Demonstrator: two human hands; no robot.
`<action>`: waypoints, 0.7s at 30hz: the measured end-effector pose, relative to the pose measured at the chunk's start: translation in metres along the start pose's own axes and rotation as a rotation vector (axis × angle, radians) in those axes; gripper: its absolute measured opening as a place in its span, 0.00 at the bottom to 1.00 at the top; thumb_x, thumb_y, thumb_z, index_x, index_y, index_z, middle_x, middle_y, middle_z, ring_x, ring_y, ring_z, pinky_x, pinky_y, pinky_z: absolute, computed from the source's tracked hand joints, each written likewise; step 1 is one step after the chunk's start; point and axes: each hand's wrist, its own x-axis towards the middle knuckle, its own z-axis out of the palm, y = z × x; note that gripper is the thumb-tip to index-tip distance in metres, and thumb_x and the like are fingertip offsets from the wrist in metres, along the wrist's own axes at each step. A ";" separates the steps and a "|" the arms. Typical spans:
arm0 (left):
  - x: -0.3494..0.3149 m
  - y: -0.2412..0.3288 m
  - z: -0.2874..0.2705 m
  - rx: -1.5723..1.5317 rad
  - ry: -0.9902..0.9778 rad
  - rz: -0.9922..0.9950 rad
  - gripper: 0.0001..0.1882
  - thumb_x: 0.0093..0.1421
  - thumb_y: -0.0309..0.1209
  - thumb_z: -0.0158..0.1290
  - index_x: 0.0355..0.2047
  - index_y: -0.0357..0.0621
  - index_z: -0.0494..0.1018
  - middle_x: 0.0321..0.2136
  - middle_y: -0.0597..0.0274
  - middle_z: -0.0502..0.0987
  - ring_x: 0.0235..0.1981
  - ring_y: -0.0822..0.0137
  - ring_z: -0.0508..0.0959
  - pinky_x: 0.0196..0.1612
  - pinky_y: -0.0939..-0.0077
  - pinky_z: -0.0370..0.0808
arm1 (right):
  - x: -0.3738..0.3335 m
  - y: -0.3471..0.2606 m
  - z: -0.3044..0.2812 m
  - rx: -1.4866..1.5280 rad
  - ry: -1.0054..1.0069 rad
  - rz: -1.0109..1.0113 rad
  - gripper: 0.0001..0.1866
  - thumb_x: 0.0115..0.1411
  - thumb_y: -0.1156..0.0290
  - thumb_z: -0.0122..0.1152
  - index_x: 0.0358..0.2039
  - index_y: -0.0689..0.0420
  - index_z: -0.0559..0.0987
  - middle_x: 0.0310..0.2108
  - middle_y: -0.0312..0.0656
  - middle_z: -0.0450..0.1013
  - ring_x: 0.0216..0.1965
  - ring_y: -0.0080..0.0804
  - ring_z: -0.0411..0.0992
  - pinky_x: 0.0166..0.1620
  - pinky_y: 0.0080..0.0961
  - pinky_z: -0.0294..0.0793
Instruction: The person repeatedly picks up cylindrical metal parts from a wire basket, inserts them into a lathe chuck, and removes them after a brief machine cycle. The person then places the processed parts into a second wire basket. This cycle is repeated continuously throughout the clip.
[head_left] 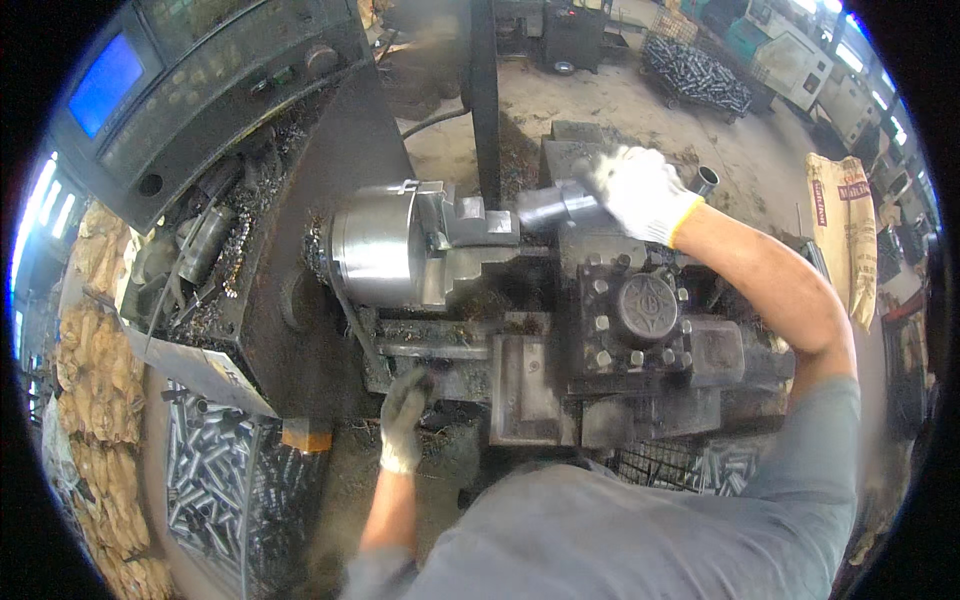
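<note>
A white work glove covers my right hand (pixel 640 192), which is closed around one end of a shiny metal tube (pixel 548 205). The tube points left, its free end a short way from the jaws of the lathe chuck (pixel 380 245). Nothing shows clamped between those jaws. Lower and to the left, my left hand (pixel 404 415) wears a glove with darkly soiled fingers. Those fingers look curled together beside the lathe bed (pixel 440 352); what they hold, if anything, cannot be made out.
The square tool post (pixel 642 310) with bolts stands under my right forearm. Another tube (pixel 705 180) rises behind my right hand. A control panel with a blue screen (pixel 106 84) is at upper left. Metal tubes fill a bin (pixel 247 500) at lower left and a far basket (pixel 698 75).
</note>
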 end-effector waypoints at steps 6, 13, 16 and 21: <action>-0.091 -0.077 -0.100 0.062 0.525 -0.334 0.20 0.69 0.39 0.60 0.55 0.39 0.77 0.47 0.57 0.82 0.45 0.62 0.83 0.50 0.65 0.79 | 0.039 -0.017 0.080 0.494 -0.450 -0.061 0.30 0.45 0.59 0.74 0.50 0.57 0.82 0.39 0.52 0.84 0.43 0.53 0.84 0.47 0.45 0.83; -0.107 -0.075 -0.175 -0.236 0.814 -0.144 0.20 0.74 0.49 0.52 0.49 0.47 0.79 0.39 0.62 0.83 0.40 0.59 0.80 0.48 0.61 0.77 | 0.071 -0.041 0.099 0.960 -0.590 -0.071 0.42 0.45 0.45 0.79 0.54 0.62 0.80 0.46 0.55 0.84 0.48 0.49 0.82 0.51 0.42 0.80; -0.094 -0.061 -0.192 -0.326 0.841 -0.056 0.21 0.75 0.53 0.49 0.49 0.50 0.78 0.38 0.64 0.81 0.38 0.61 0.78 0.47 0.63 0.75 | 0.072 -0.030 0.103 0.760 -0.729 -0.125 0.43 0.48 0.39 0.77 0.55 0.59 0.83 0.47 0.53 0.84 0.47 0.46 0.82 0.52 0.41 0.79; -0.084 -0.032 -0.223 -0.551 0.822 -0.161 0.26 0.75 0.59 0.44 0.49 0.50 0.75 0.29 0.71 0.76 0.28 0.71 0.76 0.39 0.58 0.78 | 0.081 -0.042 0.115 0.776 -0.506 -0.135 0.29 0.45 0.53 0.74 0.39 0.65 0.86 0.33 0.59 0.83 0.33 0.50 0.83 0.39 0.43 0.80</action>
